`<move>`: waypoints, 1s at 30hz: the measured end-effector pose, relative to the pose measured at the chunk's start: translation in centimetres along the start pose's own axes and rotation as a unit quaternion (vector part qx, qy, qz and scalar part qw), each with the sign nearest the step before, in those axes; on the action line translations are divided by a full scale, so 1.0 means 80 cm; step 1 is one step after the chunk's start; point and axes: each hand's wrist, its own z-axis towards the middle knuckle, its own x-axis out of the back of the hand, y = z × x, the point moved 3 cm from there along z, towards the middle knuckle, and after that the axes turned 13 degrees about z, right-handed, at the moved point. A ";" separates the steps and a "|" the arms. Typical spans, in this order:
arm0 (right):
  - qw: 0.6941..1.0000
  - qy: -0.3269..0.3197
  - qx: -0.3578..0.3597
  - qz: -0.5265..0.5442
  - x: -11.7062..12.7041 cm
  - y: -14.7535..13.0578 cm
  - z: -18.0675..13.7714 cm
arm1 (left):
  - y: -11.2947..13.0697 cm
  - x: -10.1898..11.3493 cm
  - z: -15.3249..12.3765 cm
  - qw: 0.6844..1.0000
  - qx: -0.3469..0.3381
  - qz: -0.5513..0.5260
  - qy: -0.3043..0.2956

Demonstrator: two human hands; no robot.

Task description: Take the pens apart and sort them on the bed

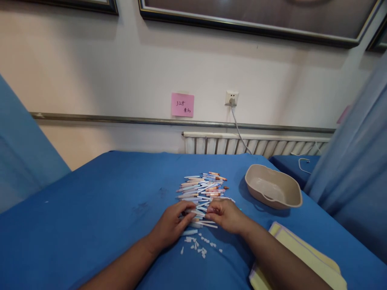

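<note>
A pile of slim pen-like sticks (187, 187) in pale blue, pink and orange lies on the blue-covered table, mixed with thin white sticks (208, 225). My left hand (173, 221) rests at the pile's near left side, thumb and forefinger curled in around its ends. Facing it from the right, my right hand (226, 215) has its fingertips pinched together over the white sticks. What either hand grips is too small and partly covered to make out. Just in front of the hands are several small white pieces (196, 245) and a pale blue barrel (190, 232).
A beige plastic basin (273, 187) stands right of the pile. Folded yellow cloth (299, 257) lies under my right forearm. Behind the blue table cover (90, 209) are a radiator (217, 145), a rail and a wall socket (231, 98). Blue curtains (353, 133) hang at both sides.
</note>
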 end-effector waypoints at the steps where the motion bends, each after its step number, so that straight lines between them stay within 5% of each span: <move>1: 1.000 -0.011 0.008 -0.009 -0.001 0.001 0.000 | 0.000 0.000 0.000 1.000 0.001 -0.007 -0.006; 4: 0.998 -0.038 0.005 -0.051 0.001 0.006 -0.003 | -0.008 0.005 0.003 1.000 0.018 -0.022 -0.004; 10: 0.990 -0.068 0.001 -0.127 0.010 0.010 -0.009 | -0.047 0.017 0.008 0.988 0.113 -0.053 0.091; 15: 0.994 -0.066 0.009 -0.088 0.008 0.011 -0.011 | -0.032 0.010 0.004 0.996 0.073 -0.039 0.029; 22: 0.997 0.008 -0.009 0.071 0.009 0.021 -0.006 | -0.007 0.002 0.001 0.999 -0.016 -0.004 -0.044; 30: 0.960 0.161 -0.066 0.219 0.021 0.048 0.004 | 0.000 0.010 0.000 0.997 -0.050 0.047 -0.035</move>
